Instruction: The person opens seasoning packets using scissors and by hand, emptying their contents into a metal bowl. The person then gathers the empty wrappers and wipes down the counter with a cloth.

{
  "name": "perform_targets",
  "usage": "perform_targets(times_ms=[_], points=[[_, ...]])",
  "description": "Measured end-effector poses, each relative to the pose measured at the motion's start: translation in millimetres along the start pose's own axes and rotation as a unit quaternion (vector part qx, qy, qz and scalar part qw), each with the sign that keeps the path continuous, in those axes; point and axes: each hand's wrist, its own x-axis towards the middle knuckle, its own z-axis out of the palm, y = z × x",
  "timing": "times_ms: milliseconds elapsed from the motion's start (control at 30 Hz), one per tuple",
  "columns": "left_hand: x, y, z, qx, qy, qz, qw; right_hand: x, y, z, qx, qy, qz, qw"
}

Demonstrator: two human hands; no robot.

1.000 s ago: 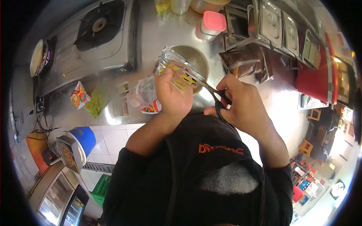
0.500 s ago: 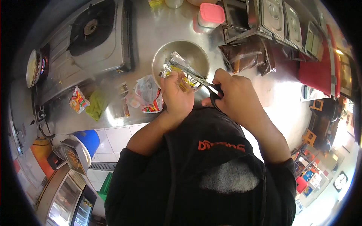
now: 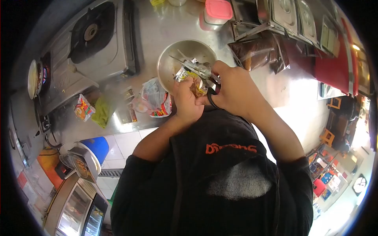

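My left fingers (image 3: 185,85): pinching foil packet (image 3: 180,74) steady over bowl (image 3: 164,65)
My right fingers (image 3: 220,69): curled round scissors (image 3: 189,65), controlling blades

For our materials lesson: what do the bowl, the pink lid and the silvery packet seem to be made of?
Bowl: metal, probably stainless steel, satin finish; its grey wall shines softly.
Pink lid: likely plastic, smooth; even, solid colour.
Silvery packet: shiny foil or metallised film, can't tell which; creased silver glints.
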Motion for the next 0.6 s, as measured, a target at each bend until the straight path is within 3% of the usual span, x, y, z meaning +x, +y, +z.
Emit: perform_targets(times_ms=[33,167,267,300,367,400,433,567,600], points=[[-1,2,2,-0.037,-0.033,-0.034,0.998,1,2,1,0.001,0.001,0.001,1.000],[1,2,-3,-0.068,-0.077,-0.025,0.994,5,9,6,0.014,0.001,-0.014,1.000],[12,-14,-22,0.130,-0.020,0.074,0.989,8,18,15,0.018,0.026,-0.026,0.999],[12,-12,-20,0.277,-0.022,0.135,0.951,9,21,17,0.021,0.044,-0.033,0.998],[10,-6,-19,0.417,-0.023,0.192,0.888,10,23,16,0.025,0.036,-0.027,0.999],[0,7,-2,0.201,-0.022,0.076,0.976,10,23,15,0.027,0.027,-0.022,0.999],[-4,16,7,-0.029,-0.020,-0.044,0.998,10,23,13,0.027,0.027,-0.022,0.999],[4,13,-13,-0.065,-0.049,-0.042,0.996,-2,30,5,0.109,-0.028,0.038,0.993],[3,9,-17,0.156,-0.035,0.081,0.984,-7,35,1,0.128,-0.034,0.047,0.990]])
